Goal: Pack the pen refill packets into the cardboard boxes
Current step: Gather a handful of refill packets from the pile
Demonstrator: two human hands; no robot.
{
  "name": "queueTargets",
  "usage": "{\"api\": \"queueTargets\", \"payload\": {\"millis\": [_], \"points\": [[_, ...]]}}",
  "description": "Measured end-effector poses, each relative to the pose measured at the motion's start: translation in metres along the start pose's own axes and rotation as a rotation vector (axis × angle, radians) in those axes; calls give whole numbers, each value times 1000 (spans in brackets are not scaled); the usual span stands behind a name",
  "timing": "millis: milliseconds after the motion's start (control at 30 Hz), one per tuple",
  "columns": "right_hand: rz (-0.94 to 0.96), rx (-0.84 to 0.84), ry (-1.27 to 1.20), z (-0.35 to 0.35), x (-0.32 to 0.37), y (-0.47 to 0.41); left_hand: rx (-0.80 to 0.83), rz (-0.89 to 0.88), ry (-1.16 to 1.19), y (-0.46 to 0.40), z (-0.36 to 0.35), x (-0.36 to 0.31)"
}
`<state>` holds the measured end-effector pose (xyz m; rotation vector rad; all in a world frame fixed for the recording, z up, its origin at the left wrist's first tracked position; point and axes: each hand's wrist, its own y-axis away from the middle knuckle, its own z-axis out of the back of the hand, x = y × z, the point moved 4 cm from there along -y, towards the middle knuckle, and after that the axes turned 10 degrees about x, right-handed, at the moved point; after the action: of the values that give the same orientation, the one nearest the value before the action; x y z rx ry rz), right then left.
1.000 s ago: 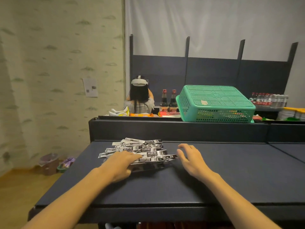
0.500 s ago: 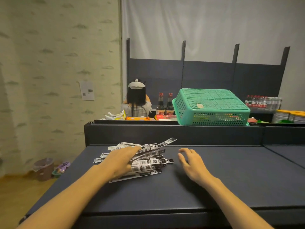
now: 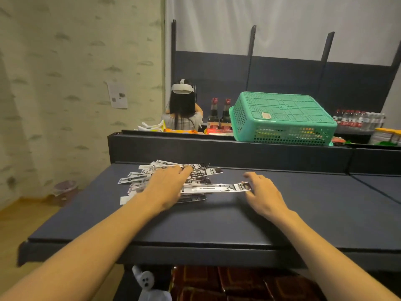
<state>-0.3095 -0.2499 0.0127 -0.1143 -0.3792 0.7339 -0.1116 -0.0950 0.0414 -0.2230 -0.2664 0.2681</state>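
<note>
Head view: dark table [image 3: 217, 224], papered wall [image 3: 65, 61]

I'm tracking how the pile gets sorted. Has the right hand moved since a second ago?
Yes. The right hand has closed leftward on the packet pile; its fingertips now touch one long packet sticking out.

A dark blue-grey surface [image 3: 217, 224] carries a loose heap of pen refill packets [image 3: 195, 173], spread flat and overlapping, lying under and beyond the left hand [image 3: 167, 187]. One long packet [image 3: 217, 189] reaches rightward from the heap to the fingertips of the right hand [image 3: 264, 194]. Both hands rest on the surface, with bare top to the right of the right hand.
</note>
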Motion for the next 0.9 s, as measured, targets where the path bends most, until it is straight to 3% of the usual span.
{"api": "queueTargets", "payload": {"millis": [200, 400, 633, 900], "points": [[-71, 73, 150, 1, -1, -7, -3, 56, -25, -23, -6, -3], [-232, 30, 79, 6, -17, -14, -43, 12, 45, -42, -5, 15], [-292, -79, 12, 7, -14, -9, -79, -95, 108, -46, -15, 17], [-275, -227, 36, 24, -23, 37, -231, -223, 70, -51, 3, -19]]}}
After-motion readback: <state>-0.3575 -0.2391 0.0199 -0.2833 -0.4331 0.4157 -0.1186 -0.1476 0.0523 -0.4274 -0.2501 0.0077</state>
